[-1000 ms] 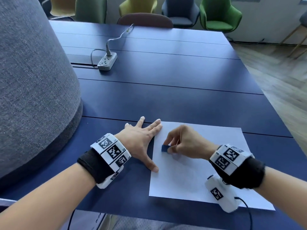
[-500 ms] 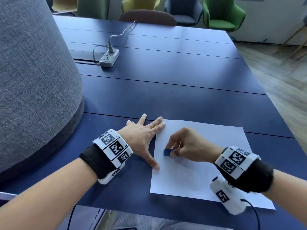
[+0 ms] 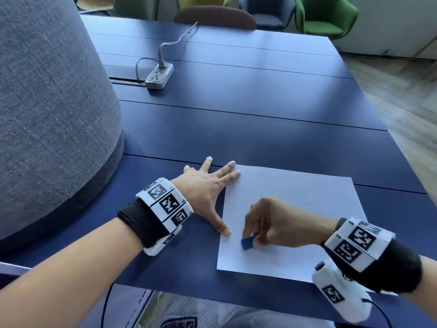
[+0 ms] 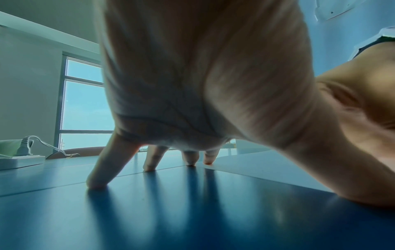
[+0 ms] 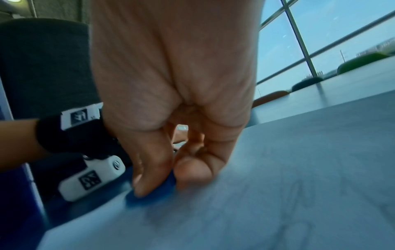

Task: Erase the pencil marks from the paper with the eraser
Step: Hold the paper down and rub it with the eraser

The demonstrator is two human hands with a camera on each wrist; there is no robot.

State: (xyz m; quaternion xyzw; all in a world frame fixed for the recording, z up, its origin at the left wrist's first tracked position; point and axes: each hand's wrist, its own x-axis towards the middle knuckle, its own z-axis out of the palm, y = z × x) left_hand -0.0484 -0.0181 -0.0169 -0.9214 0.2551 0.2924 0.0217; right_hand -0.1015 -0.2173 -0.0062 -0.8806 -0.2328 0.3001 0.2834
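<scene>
A white sheet of paper (image 3: 295, 204) lies on the dark blue table (image 3: 236, 119) near its front edge. My right hand (image 3: 272, 223) pinches a small blue eraser (image 3: 247, 243) between thumb and fingers and holds it down on the sheet's left part. In the right wrist view the eraser (image 5: 153, 191) touches the paper (image 5: 278, 194), where faint pencil marks (image 5: 299, 191) show. My left hand (image 3: 208, 192) lies flat with fingers spread at the paper's left edge, thumb and index tip on the sheet. The left wrist view shows those straight fingers (image 4: 107, 169) pressing on the table.
A large grey fabric-covered drum shape (image 3: 47, 114) fills the left side. A white power strip (image 3: 159, 75) with its cable lies at mid-table. Several chairs, one green (image 3: 326, 17), stand beyond the far edge. Wooden floor (image 3: 402, 102) lies to the right.
My right hand has slid the eraser toward me, down the left part of the sheet. The left hand keeps its place at the paper's edge.
</scene>
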